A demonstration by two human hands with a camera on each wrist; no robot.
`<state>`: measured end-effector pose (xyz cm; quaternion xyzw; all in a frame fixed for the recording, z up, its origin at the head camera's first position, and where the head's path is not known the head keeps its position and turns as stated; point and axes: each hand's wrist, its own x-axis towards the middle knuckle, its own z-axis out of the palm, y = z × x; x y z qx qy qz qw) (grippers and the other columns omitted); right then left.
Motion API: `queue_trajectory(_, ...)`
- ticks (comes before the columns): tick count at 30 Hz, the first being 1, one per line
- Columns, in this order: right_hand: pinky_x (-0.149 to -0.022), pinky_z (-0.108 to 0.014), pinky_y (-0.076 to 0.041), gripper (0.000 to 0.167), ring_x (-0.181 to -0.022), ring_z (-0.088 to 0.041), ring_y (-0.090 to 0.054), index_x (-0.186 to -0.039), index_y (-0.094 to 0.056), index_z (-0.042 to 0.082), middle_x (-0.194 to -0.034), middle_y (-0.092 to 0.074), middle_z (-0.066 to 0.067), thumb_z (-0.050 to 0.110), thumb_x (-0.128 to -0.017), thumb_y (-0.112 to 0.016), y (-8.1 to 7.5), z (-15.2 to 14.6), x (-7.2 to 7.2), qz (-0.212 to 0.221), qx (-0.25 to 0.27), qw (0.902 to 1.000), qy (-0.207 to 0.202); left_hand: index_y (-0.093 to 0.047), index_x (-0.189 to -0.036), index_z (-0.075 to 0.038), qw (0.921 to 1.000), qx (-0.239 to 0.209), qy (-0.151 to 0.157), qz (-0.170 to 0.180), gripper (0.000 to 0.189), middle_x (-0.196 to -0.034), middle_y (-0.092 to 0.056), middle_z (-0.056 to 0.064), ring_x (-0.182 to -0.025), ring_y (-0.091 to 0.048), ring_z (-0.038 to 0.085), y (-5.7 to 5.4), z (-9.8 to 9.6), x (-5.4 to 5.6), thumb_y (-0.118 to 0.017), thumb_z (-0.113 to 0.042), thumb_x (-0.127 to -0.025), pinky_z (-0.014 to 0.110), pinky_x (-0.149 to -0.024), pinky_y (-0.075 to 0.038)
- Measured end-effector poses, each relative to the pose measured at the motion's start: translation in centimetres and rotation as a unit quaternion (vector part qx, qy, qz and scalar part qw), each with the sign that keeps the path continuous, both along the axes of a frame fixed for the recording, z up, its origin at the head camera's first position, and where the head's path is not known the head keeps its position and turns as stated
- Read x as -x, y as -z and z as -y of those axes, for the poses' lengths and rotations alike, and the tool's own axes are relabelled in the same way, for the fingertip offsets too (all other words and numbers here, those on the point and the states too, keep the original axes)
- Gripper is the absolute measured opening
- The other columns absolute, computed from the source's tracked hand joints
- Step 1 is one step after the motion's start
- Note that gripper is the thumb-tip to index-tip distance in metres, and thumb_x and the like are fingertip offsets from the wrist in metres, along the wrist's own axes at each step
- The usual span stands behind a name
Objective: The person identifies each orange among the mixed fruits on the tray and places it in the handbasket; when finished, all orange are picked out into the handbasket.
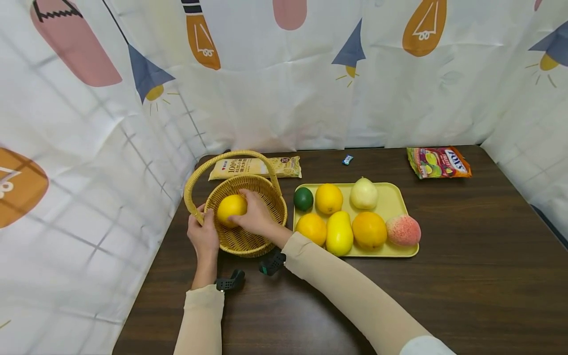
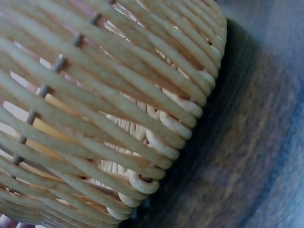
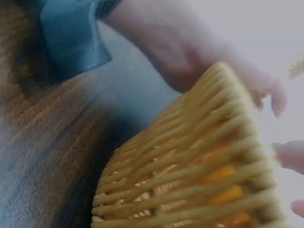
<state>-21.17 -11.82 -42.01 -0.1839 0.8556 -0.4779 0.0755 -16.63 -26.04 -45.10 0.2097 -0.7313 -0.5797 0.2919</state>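
A round yellow-orange orange [image 1: 232, 209] is inside the woven wicker basket [image 1: 248, 250], toward its left side. My right hand [image 1: 257, 214] reaches over the basket's right rim and holds the orange between thumb and fingers. At the basket's left edge, my left hand [image 1: 205, 237] grips the rim near the foot of the arched handle [image 1: 191, 185]. The left wrist view is filled by the basket's slatted side [image 2: 118, 95], with a little orange colour showing through the gaps. In the right wrist view, fingertips [image 3: 292, 154] of the right hand appear beyond the rim.
Right of the basket, a yellow tray [image 1: 395, 195] holds several fruits, among them a pear [image 1: 364, 194], a peach [image 1: 403, 230] and a dark green fruit [image 1: 303, 199]. Behind lie a long yellow packet [image 1: 284, 166], a small blue wrapper [image 1: 347, 159] and a colourful candy bag [image 1: 438, 162].
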Motion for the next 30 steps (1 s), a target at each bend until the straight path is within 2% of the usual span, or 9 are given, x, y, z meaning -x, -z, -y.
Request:
queue_trajectory(6,-0.092,-0.036,-0.048,0.073,-0.119,-0.025,-0.052,-0.146,-0.041,0.012,-0.141,-0.046,-0.011,0.03,-0.085,-0.076,-0.9,-1.9,-0.5,-0.009,0.035,0.9991,-0.021,-0.063,-0.119,0.0,1.0,0.005,-0.006,0.0,0.036,-0.112,-0.058,0.006,-0.087,-0.049,0.015,0.2,0.0,-0.1,-0.055,-0.028,-0.098,0.028,-0.077,-0.036)
queue_trajectory(12,-0.084,-0.027,-0.052,0.067,-0.117,-0.027,-0.053,-0.144,-0.044,0.012,-0.14,-0.048,-0.009,0.028,-0.087,-0.074,-1.6,-4.6,-1.4,-0.025,0.083,0.9947,-0.055,-0.062,-0.12,0.001,1.0,0.009,-0.004,0.0,0.036,-0.106,-0.055,-0.002,-0.088,-0.052,0.016,0.2,-0.1,-0.1,-0.055,-0.028,-0.099,0.026,-0.076,-0.039)
queue_trajectory(17,-0.09,-0.037,-0.052,0.061,-0.117,-0.027,-0.055,-0.141,-0.049,0.013,-0.138,-0.052,-0.008,0.029,-0.088,-0.074,-2.3,-7.1,-2.4,-0.061,0.11,0.9886,-0.083,-0.063,-0.12,0.0,0.9999,0.003,0.01,0.001,0.036,-0.112,-0.054,0.0,-0.094,-0.054,0.03,0.1,0.0,-0.2,-0.054,-0.028,-0.099,0.026,-0.074,-0.041)
queue_trajectory(19,-0.092,-0.039,-0.051,0.059,-0.117,-0.024,-0.055,-0.14,-0.05,0.012,-0.137,-0.052,-0.006,0.026,-0.088,-0.074,-2.7,-8.2,-2.8,-0.067,0.118,0.9865,-0.092,-0.062,-0.121,0.0,0.9999,0.002,0.016,0.003,0.037,-0.116,-0.055,0.002,-0.094,-0.054,0.032,0.0,0.0,-0.2,-0.052,-0.028,-0.1,0.027,-0.073,-0.041)
queue_trajectory(23,-0.094,-0.04,-0.05,0.053,-0.117,-0.019,-0.054,-0.137,-0.053,0.013,-0.134,-0.053,-0.001,0.023,-0.089,-0.072,-3.2,-10.4,-3.1,-0.068,0.13,0.9835,-0.106,-0.061,-0.12,0.002,0.9998,0.002,0.02,0.007,0.037,-0.121,-0.055,0.008,-0.092,-0.052,0.024,0.0,0.0,-0.2,-0.052,-0.028,-0.1,0.028,-0.076,-0.039)
queue_trajectory(27,-0.095,-0.042,-0.049,0.046,-0.113,-0.017,-0.055,-0.133,-0.056,0.016,-0.13,-0.055,0.001,0.021,-0.09,-0.071,-3.6,-12.4,-3.4,-0.076,0.134,0.9815,-0.113,-0.062,-0.117,0.002,0.9999,0.006,0.015,0.003,0.036,-0.112,-0.054,0.002,-0.086,-0.049,0.018,0.1,0.0,-0.2,-0.053,-0.028,-0.1,0.031,-0.075,-0.037)
queue_trajectory(30,-0.096,-0.046,-0.048,0.043,-0.111,-0.023,-0.055,-0.131,-0.058,0.014,-0.128,-0.057,0.001,0.017,-0.09,-0.071,-3.9,-13.6,-3.6,-0.078,0.139,0.9806,-0.115,-0.062,-0.116,0.002,0.9999,0.011,0.011,-0.002,0.036,-0.107,-0.053,-0.002,-0.083,-0.048,0.018,0.2,0.0,-0.1,-0.054,-0.028,-0.099,0.03,-0.073,-0.036)
